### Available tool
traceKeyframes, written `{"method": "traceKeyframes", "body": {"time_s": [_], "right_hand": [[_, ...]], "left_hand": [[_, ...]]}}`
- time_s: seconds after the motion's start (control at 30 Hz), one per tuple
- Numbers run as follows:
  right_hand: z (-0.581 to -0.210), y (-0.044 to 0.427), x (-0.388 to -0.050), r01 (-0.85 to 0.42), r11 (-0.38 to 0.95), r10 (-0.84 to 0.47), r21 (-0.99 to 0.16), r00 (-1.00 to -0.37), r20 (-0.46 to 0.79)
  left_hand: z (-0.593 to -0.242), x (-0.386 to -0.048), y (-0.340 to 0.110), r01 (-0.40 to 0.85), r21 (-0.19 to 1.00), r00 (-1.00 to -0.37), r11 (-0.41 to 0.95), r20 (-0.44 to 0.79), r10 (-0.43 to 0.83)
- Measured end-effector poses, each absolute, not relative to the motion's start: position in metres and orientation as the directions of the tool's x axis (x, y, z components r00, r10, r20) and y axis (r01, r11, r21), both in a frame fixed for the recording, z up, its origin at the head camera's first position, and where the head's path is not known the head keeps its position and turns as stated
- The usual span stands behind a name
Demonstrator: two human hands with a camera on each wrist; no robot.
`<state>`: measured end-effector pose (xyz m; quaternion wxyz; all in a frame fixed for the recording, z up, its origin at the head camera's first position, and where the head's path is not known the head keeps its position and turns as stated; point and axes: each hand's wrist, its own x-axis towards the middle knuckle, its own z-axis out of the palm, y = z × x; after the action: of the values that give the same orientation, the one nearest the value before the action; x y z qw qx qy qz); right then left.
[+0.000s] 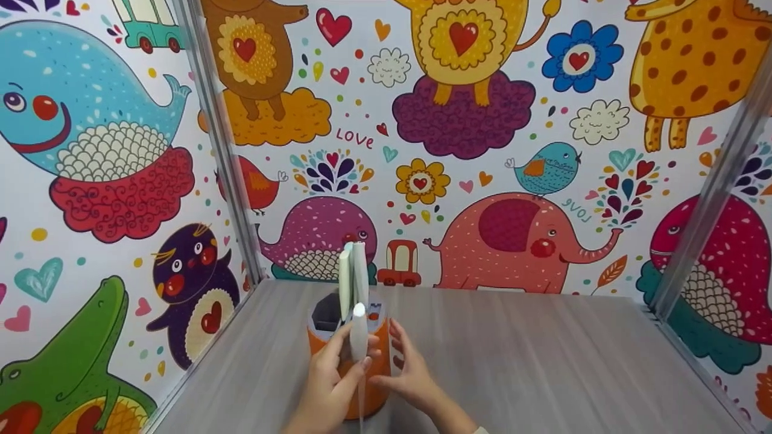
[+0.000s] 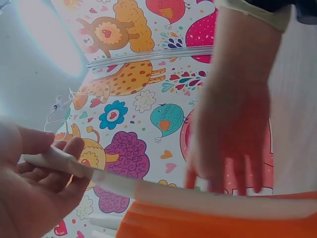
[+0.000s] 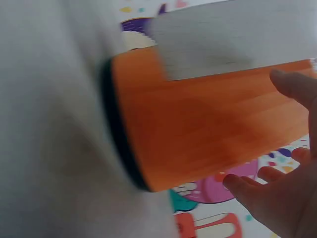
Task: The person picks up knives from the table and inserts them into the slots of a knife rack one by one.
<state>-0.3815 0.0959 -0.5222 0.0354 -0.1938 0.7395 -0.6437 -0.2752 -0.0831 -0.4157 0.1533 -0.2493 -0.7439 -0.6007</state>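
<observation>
An orange knife block (image 1: 379, 395) with a grey top stands on the table in the head view. White-handled knives (image 1: 345, 283) stick up from its back slots. My left hand (image 1: 329, 380) grips another knife by its white handle (image 1: 359, 334), the blade pointing down in front of the block. In the right wrist view that broad, pale blade (image 3: 237, 39) overlaps the orange side; whether it touches is unclear. My right hand (image 1: 415, 372) is beside the block's right side, fingers spread and holding nothing. It looks blurred in the left wrist view.
The wood-grain table (image 1: 543, 355) extends on both sides of the block. Cartoon-printed panels (image 1: 356, 169) stand behind and to the sides, joined by metal corner posts (image 1: 220, 138). A bright lamp (image 2: 49, 34) shows overhead.
</observation>
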Motion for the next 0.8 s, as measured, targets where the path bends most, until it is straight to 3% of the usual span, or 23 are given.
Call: {"method": "traceKeyframes", "body": {"time_s": [0.37, 0.8], "right_hand": [[-0.542, 0.088, -0.386, -0.146, 0.109, -0.359, -0.983, -0.928, 0.098], [-0.545, 0.087, -0.390, -0.104, 0.130, -0.357, -0.986, -0.933, 0.051]], "left_hand": [[-0.393, -0.263, -0.096, 0.596, 0.792, -0.803, 0.136, 0.588, 0.096], [-0.343, -0.263, -0.100, 0.806, 0.569, -0.589, 0.162, 0.796, 0.138]]}}
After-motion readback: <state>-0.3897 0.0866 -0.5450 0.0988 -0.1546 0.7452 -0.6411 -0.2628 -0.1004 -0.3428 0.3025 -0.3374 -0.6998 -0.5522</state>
